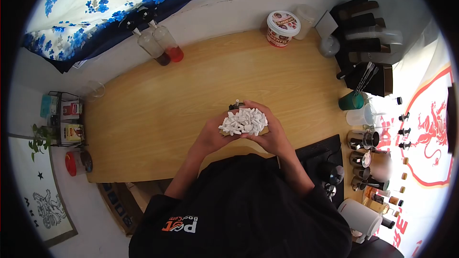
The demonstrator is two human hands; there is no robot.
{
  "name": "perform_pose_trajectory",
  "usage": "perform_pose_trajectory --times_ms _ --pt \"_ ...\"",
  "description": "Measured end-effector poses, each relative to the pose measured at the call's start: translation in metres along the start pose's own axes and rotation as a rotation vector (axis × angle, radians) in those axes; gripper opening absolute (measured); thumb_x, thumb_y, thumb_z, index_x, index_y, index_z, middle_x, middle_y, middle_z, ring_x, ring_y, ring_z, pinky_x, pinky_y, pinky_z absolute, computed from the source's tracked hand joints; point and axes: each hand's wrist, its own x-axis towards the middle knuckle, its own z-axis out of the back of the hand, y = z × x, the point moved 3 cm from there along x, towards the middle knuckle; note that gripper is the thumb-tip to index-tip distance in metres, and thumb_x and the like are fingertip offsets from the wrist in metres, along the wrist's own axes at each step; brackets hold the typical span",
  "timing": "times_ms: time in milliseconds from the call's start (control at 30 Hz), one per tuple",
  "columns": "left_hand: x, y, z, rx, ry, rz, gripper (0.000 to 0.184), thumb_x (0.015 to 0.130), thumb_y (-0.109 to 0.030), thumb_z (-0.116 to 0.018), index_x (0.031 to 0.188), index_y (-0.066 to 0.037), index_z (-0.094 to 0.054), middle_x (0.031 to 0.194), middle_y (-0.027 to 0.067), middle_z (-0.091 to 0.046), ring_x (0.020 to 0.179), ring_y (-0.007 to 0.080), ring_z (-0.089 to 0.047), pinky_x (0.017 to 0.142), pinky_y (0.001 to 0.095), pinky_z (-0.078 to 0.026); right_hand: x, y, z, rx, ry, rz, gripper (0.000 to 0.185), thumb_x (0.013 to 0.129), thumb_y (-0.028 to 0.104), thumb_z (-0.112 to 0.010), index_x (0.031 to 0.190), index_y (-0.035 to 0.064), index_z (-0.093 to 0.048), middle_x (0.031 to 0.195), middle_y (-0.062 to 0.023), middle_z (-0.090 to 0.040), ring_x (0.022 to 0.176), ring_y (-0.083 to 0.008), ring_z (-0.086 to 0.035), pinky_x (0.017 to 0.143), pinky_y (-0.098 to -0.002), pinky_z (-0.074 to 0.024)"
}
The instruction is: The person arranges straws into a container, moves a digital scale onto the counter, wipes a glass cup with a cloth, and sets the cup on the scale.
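Observation:
A heap of small white pieces (244,121), which look like folded paper slips, sits between my two hands just in front of my body. My left hand (213,133) curls around its left side. From the right, my right hand (274,134) wraps it, with fingers along the far edge and the thumb at the near edge. Whether a container lies under the pieces is hidden. A small dark object (235,106) with a pale tip shows just beyond the heap; I cannot make out what it is.
Two bottles (152,48) with dark and red liquid stand at the back left of the wooden table (210,74). At the back right is a white tub (283,28). Metal pitchers (362,138) and a green cup (351,101) line the right side. A black rack (71,119) stands left.

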Motion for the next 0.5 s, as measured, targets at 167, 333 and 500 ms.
perform_pose_trajectory --times_ms 167,333,500 --pt "-0.002 0.016 -0.018 0.077 -0.044 -0.080 0.055 0.082 -0.014 -0.085 0.130 -0.001 -0.062 0.114 0.0089 -0.074 0.106 0.0229 -0.072 0.091 0.0340 -0.056 -0.003 -0.004 -0.007 -0.081 0.050 -0.013 0.079 0.077 0.005 -0.088 0.145 0.0054 -0.047 0.147 -0.0122 -0.055 0.145 -0.0317 -0.043 0.118 -0.0429 -0.0370" --pt "-0.002 0.026 -0.021 0.084 -0.061 -0.117 0.051 0.081 -0.012 -0.086 0.126 0.000 -0.065 0.111 0.0095 -0.074 0.101 0.0220 -0.073 0.086 0.0340 -0.057 -0.003 -0.002 -0.006 -0.046 0.058 0.049 0.080 0.076 0.006 -0.089 0.144 0.0064 -0.048 0.147 -0.0115 -0.055 0.147 -0.0324 -0.041 0.117 -0.0435 -0.0376" --pt "-0.002 0.020 -0.018 0.016 -0.081 -0.121 0.049 0.082 -0.013 -0.086 0.125 0.000 -0.067 0.110 0.0112 -0.075 0.098 0.0215 -0.074 0.083 0.0331 -0.058 -0.007 -0.002 0.008 -0.029 -0.005 -0.001 0.073 0.075 0.007 -0.089 0.139 0.0054 -0.055 0.141 -0.0113 -0.060 0.142 -0.0334 -0.047 0.115 -0.0441 -0.0400"
